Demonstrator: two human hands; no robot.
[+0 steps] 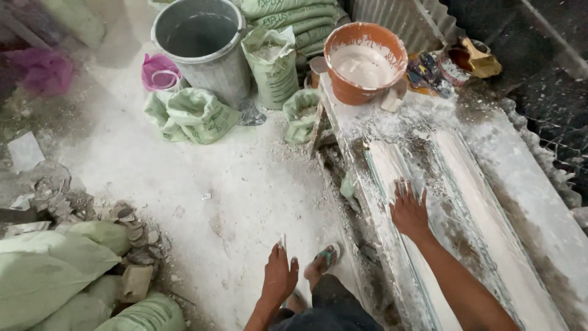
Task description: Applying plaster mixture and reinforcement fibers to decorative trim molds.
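Right hand (409, 211): open, fingers spread, palm flat on the wet white plaster in the long mould (429, 245) on the workbench; nothing gripped.

Left hand (279, 274): hanging free over the floor at 7 o'clock from the right hand, fingers loosely extended, with a small pale sliver (282, 241) at the fingertips; whether it is pinched cannot be told.

Foot in a green sandal (323, 260): just beside the left hand, at its 3 o'clock.

Long mould: plaster-coated channels running from 11 o'clock to 5 o'clock across the bench.

Orange bucket (365, 61): on the bench end at 12 o'clock from the right hand, holding white plaster mix.

Grey metal drum (202, 46): on the floor at 10 o'clock, well apart.

Pink tub (160, 72): touching the drum's left side.

Pale green sacks (193, 113): clustered about the drum's base; more stacked behind.

Further green sacks (55, 270): at 8 o'clock, beside rubble.
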